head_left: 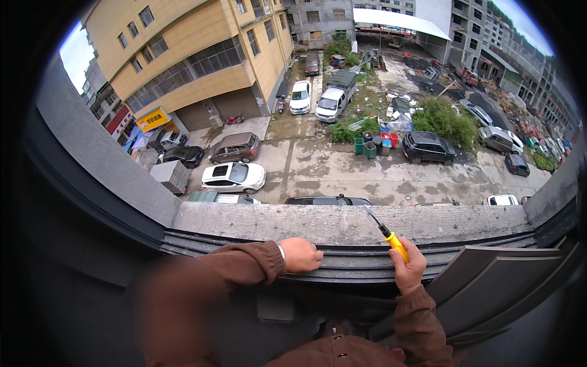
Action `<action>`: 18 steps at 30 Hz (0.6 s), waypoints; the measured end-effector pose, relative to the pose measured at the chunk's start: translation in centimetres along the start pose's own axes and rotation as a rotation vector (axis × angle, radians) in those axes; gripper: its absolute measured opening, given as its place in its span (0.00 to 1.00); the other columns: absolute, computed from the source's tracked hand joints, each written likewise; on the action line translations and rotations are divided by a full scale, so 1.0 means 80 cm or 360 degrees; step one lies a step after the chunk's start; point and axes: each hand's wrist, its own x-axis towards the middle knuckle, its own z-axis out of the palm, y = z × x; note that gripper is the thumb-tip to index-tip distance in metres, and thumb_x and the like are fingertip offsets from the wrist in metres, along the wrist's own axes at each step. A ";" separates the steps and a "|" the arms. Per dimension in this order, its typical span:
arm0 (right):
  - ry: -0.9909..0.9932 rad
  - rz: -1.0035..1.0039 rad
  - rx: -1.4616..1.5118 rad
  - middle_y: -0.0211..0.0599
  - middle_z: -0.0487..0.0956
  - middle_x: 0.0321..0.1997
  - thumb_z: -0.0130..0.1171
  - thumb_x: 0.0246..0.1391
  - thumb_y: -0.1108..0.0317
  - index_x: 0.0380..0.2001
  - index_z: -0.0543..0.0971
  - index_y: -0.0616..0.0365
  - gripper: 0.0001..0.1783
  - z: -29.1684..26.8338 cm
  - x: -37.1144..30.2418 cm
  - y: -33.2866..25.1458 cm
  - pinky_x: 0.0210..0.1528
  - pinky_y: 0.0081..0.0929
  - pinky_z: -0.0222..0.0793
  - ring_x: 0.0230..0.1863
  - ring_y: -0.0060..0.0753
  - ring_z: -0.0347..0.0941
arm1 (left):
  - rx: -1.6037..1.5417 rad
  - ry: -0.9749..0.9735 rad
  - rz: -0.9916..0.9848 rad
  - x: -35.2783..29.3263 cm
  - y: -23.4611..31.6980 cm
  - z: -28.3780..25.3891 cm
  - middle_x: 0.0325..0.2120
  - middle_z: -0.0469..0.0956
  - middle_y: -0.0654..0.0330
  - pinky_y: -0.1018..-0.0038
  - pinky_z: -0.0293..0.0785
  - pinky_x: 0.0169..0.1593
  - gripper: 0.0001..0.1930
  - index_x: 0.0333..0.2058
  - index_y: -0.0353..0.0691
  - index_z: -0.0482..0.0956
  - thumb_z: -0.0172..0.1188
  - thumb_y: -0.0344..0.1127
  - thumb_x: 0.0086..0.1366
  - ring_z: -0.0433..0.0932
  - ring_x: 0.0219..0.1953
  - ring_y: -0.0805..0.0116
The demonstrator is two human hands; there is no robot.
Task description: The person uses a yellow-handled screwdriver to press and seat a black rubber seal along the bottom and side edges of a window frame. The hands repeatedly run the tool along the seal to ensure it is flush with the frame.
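My right hand (pixel 410 266) is wrapped round the yellow handle of a hand tool (pixel 396 244). A slim dark shaft runs from its black collar to a small pale tip, angled up and left over the concrete window ledge (pixel 269 221). Whether the tip touches the ledge I cannot tell. My left hand (pixel 301 255) rests in a loose fist on the dark window track (pixel 354 264), left of the tool. Its fingers are curled under, so anything inside them is hidden. Both arms wear brown sleeves, and a light band circles the left wrist.
Grey window panels (pixel 489 287) lean at the right beside my right forearm. Concrete side walls (pixel 104 147) frame the opening. Beyond the ledge is a drop to a yard with parked cars (pixel 234 177), bins (pixel 369 150) and a yellowish building (pixel 177 43).
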 end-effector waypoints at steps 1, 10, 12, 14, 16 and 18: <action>-0.0004 0.0018 0.0009 0.47 0.79 0.32 0.68 0.52 0.69 0.43 0.79 0.63 0.16 0.000 -0.001 0.002 0.35 0.33 0.71 0.31 0.48 0.77 | 0.0016 0.0001 -0.0004 -0.004 -0.001 0.004 0.34 0.71 0.58 0.64 0.78 0.34 0.04 0.31 0.41 0.75 0.54 0.31 0.57 0.79 0.34 0.60; 0.0016 -0.0050 0.0000 0.47 0.80 0.33 0.67 0.52 0.69 0.44 0.79 0.64 0.17 -0.001 0.002 0.000 0.37 0.32 0.72 0.32 0.47 0.78 | 0.0043 0.0500 -0.0527 -0.044 -0.035 -0.019 0.33 0.70 0.58 0.65 0.75 0.39 0.08 0.37 0.43 0.75 0.54 0.32 0.57 0.76 0.36 0.59; 0.0016 -0.0049 0.0002 0.47 0.80 0.33 0.67 0.52 0.69 0.44 0.79 0.64 0.17 -0.001 0.001 0.002 0.37 0.31 0.72 0.32 0.47 0.78 | 0.0019 0.0983 -0.0496 -0.039 -0.040 -0.036 0.33 0.70 0.59 0.65 0.75 0.38 0.12 0.42 0.46 0.76 0.55 0.32 0.57 0.76 0.36 0.61; 0.0026 -0.0057 0.0015 0.47 0.80 0.33 0.67 0.52 0.69 0.44 0.79 0.64 0.17 -0.001 0.001 0.005 0.37 0.31 0.72 0.32 0.47 0.78 | 0.0097 0.0615 -0.0266 -0.041 -0.025 -0.031 0.33 0.70 0.60 0.66 0.75 0.37 0.16 0.45 0.47 0.77 0.55 0.31 0.57 0.76 0.35 0.63; 0.0017 -0.0057 0.0047 0.47 0.81 0.33 0.67 0.52 0.69 0.44 0.79 0.64 0.16 0.002 0.001 0.004 0.37 0.31 0.72 0.33 0.46 0.79 | 0.0095 0.0482 -0.0024 -0.040 -0.008 0.000 0.33 0.70 0.62 0.69 0.77 0.35 0.09 0.38 0.46 0.75 0.54 0.32 0.57 0.77 0.34 0.64; 0.0018 -0.0063 0.0021 0.47 0.81 0.33 0.67 0.52 0.69 0.44 0.79 0.64 0.16 0.001 0.000 0.005 0.37 0.31 0.72 0.32 0.46 0.79 | 0.0097 0.0400 -0.0108 -0.040 -0.002 0.017 0.33 0.70 0.62 0.68 0.77 0.36 0.05 0.34 0.45 0.73 0.54 0.32 0.58 0.77 0.35 0.64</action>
